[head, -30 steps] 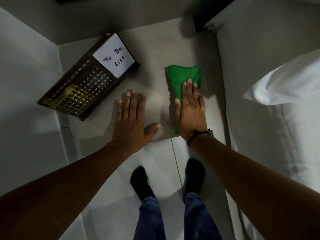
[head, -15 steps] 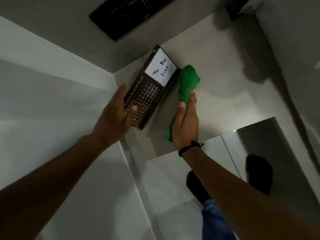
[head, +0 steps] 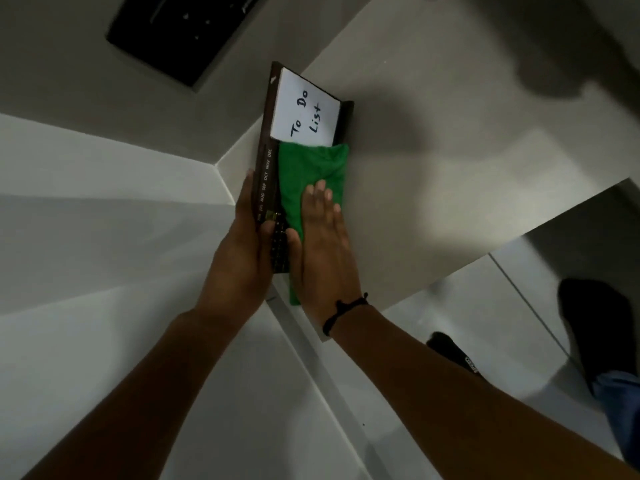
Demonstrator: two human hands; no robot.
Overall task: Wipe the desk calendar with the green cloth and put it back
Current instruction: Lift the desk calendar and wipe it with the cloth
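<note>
Since a moment ago, our right hand (head: 323, 244) has brought the green cloth (head: 308, 181) flat onto the desk calendar (head: 268, 174). Our left hand (head: 242, 251) has its grip closed on the calendar's edge; the right lies open-palmed. We should press evenly and sweep its whole face.

The calendar (head: 266, 174) sits above the table (head: 450, 188), near its left edge. The cloth (head: 308, 168) lies on its face, just below the note card (head: 306, 109). The left hand (head: 242, 258) is at the calendar's left edge (thumb on the face); the right hand (head: 323, 251) lies flat on the cloth.
</note>
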